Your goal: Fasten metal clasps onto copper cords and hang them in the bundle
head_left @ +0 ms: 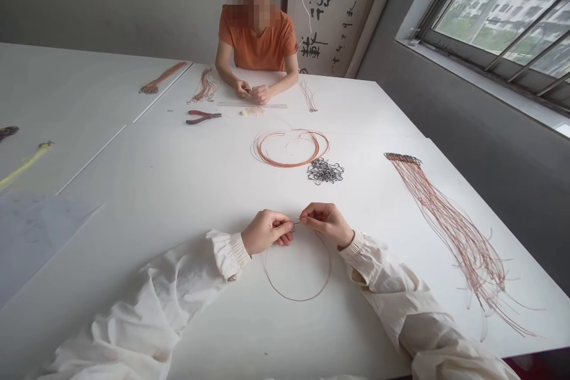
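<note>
The left hand (266,231) and the right hand (326,223) met fingertip to fingertip low over the white tabletop (169,190), each pinching an end of a thin copper-coloured cord (297,298) whose loop lay on the surface between the cream sleeves. A small metal piece showed where the fingers met. Beyond lay a coil of copper-coloured cord (290,147) beside a heap of small dark metal rings (325,171). A fan of finished corded strands (449,225) spread to the right. Across the tabletop sat a person in an orange shirt (257,41), near red-handled pliers (202,117).
</note>
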`<state>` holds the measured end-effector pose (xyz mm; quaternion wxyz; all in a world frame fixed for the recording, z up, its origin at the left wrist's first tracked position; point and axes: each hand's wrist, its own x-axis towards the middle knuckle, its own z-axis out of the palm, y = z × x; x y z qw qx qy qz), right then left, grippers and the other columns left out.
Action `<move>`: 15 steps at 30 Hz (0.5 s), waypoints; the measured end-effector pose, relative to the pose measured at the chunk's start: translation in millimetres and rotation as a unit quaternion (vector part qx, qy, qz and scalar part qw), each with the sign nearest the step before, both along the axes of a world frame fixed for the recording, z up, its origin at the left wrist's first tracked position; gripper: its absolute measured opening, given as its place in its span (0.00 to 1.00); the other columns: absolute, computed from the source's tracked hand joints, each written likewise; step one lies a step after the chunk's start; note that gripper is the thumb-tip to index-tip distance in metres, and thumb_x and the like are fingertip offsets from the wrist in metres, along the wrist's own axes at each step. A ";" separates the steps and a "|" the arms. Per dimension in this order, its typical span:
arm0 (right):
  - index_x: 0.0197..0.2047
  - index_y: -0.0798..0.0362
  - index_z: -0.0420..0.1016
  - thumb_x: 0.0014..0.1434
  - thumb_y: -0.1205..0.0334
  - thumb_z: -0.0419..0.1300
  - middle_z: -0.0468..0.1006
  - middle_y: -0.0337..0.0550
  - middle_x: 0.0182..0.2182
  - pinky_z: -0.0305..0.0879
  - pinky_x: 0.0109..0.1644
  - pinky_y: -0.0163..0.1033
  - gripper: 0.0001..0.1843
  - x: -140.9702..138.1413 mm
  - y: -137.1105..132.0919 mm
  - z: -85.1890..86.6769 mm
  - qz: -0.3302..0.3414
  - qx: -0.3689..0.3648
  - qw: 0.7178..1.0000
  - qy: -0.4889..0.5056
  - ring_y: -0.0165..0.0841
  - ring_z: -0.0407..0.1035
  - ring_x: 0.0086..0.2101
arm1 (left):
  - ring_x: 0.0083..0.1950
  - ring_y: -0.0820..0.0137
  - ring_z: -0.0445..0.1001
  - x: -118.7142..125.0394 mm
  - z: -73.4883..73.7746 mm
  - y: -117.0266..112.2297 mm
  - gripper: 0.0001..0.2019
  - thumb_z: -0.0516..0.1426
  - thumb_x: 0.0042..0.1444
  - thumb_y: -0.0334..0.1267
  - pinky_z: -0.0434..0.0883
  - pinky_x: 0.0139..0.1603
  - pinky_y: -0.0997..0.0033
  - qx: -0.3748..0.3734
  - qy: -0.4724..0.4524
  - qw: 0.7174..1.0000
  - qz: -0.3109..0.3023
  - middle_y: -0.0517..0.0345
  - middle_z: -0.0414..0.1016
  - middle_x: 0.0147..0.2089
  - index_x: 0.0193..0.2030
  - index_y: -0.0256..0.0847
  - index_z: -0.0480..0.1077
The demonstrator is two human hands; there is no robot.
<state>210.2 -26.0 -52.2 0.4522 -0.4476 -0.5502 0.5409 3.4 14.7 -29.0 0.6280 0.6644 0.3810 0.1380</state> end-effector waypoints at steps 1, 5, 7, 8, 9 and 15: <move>0.33 0.56 0.76 0.55 0.54 0.65 0.70 0.39 0.21 0.52 0.23 0.33 0.12 -1.0 -0.9 -1.7 0.005 0.015 0.999 -0.028 0.26 0.57 0.20 | 0.28 0.67 0.78 0.1 -0.8 0.2 0.17 0.58 0.58 0.47 0.75 0.30 0.70 0.000 -0.001 1.000 -0.004 0.48 0.78 0.29 0.34 0.32 0.74; 0.34 0.56 0.78 0.57 0.55 0.63 0.71 0.39 0.22 0.52 0.24 0.34 0.11 -1.6 -4.0 -5.1 -0.003 0.048 0.993 -0.105 0.26 0.56 0.20 | 0.28 0.68 0.77 -0.3 -1.9 0.6 0.18 0.58 0.58 0.48 0.75 0.30 0.70 -0.004 -0.011 1.000 -0.011 0.49 0.78 0.29 0.36 0.32 0.75; 0.34 0.56 0.78 0.57 0.56 0.63 0.72 0.40 0.22 0.52 0.24 0.34 0.11 -0.8 -4.6 -5.4 -0.001 0.053 0.992 -0.116 0.26 0.56 0.20 | 0.28 0.68 0.77 -0.7 -2.6 0.9 0.18 0.59 0.58 0.49 0.75 0.30 0.71 -0.008 -0.017 1.000 -0.009 0.49 0.78 0.29 0.37 0.32 0.75; 0.34 0.56 0.78 0.57 0.56 0.63 0.72 0.40 0.22 0.52 0.24 0.34 0.11 -0.3 -4.7 -5.5 0.001 0.055 0.991 -0.120 0.26 0.56 0.20 | 0.28 0.68 0.77 -0.8 -2.9 1.1 0.18 0.59 0.57 0.49 0.75 0.30 0.71 -0.010 -0.019 1.000 -0.009 0.49 0.78 0.29 0.37 0.32 0.76; 0.34 0.56 0.78 0.57 0.56 0.63 0.72 0.40 0.22 0.52 0.24 0.34 0.11 0.3 -4.6 -5.5 0.005 0.055 0.991 -0.121 0.26 0.56 0.21 | 0.28 0.68 0.77 -1.0 -3.3 1.5 0.18 0.59 0.57 0.49 0.75 0.29 0.71 -0.012 -0.022 1.000 -0.010 0.49 0.78 0.29 0.37 0.32 0.76; 0.33 0.57 0.79 0.56 0.58 0.63 0.71 0.39 0.21 0.51 0.23 0.33 0.10 2.5 -4.0 -2.9 0.028 0.043 0.991 -0.124 0.25 0.55 0.20 | 0.28 0.68 0.78 -2.2 -3.3 5.2 0.18 0.60 0.56 0.49 0.74 0.28 0.73 -0.018 -0.028 0.999 -0.032 0.49 0.78 0.29 0.35 0.32 0.77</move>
